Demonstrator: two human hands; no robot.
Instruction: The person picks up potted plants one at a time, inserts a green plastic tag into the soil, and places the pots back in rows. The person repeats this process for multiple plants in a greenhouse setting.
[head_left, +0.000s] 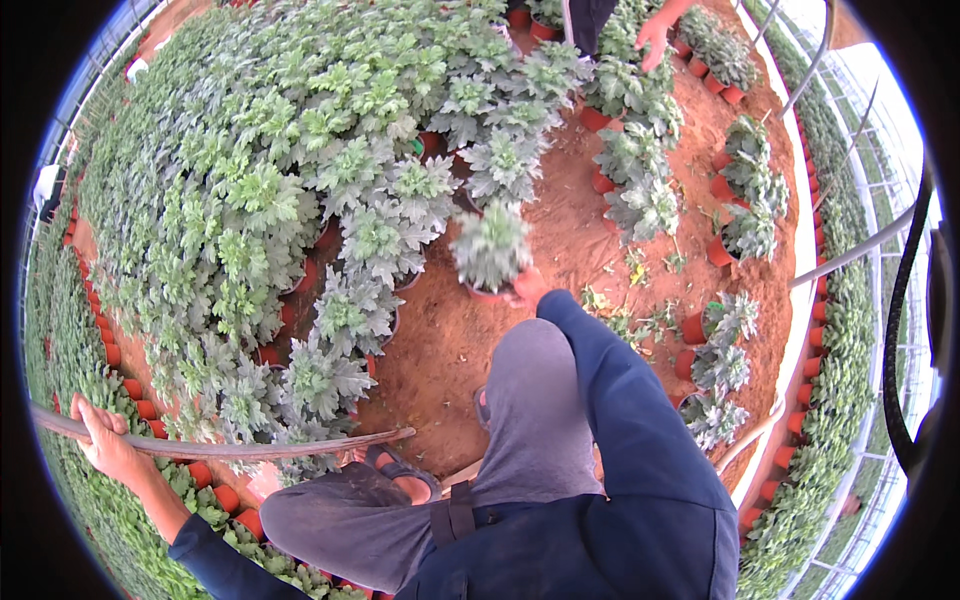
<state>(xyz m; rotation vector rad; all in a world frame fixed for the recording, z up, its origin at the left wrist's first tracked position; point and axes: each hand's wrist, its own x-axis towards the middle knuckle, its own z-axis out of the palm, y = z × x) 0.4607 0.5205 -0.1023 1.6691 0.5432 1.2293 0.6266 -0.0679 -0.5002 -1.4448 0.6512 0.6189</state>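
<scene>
My right hand grips the rim of a red plastic pot holding a leafy chrysanthemum plant. The plant looks blurred, and its pot is mostly hidden under the leaves. Reddish bare soil lies beneath and around it. At the lower left, my left hand is closed around a long grey-brown pole. One end of that pole reaches over the soil near my sandalled foot. Close by on the left, several silvery-green chrysanthemums stand in pots at the edge of the dense plant bed.
A dense bed of potted chrysanthemums fills the left. Loose pots lie tilted on the right, beside a pale border strip. Another person's hand hangs over plants at the top. A slanted metal pipe crosses the right side.
</scene>
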